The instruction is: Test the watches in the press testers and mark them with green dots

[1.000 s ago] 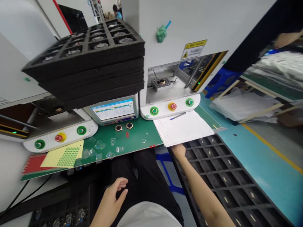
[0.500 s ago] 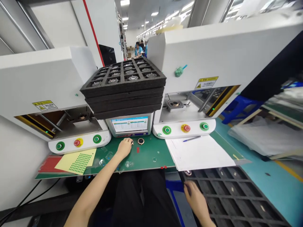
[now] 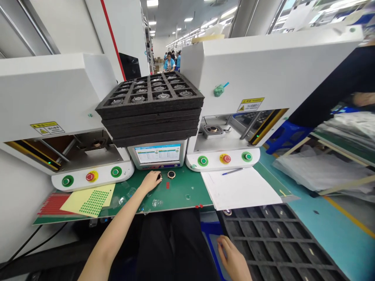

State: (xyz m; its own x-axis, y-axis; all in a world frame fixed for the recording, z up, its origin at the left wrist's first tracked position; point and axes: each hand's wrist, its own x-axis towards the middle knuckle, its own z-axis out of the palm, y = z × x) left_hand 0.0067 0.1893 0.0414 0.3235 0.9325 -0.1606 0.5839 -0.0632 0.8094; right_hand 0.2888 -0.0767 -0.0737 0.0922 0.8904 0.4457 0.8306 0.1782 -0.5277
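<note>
My left hand (image 3: 151,181) is at the back of the green work mat (image 3: 175,199), its fingers closed on a small round part (image 3: 159,176) just in front of the screen. A second round part (image 3: 171,175) lies to its right, above two short red strips (image 3: 168,185). My right hand (image 3: 231,257) hangs beside the left edge of a black compartment tray (image 3: 263,226), fingers curled and apart, with nothing seen in it. One round piece (image 3: 227,212) sits in the tray's near-left corner compartment, under the paper's edge.
Two white press machines (image 3: 249,70) flank a screen (image 3: 158,154). A stack of black foam trays (image 3: 152,117) stands above it. White paper (image 3: 240,189) with a pen, a yellow sticker sheet (image 3: 90,201) and red strips lie on the mat. People work far back.
My right hand has moved down and left, off the tray's edge, and its fingers have loosened. My left hand remains at the round part. The view has shifted slightly.
</note>
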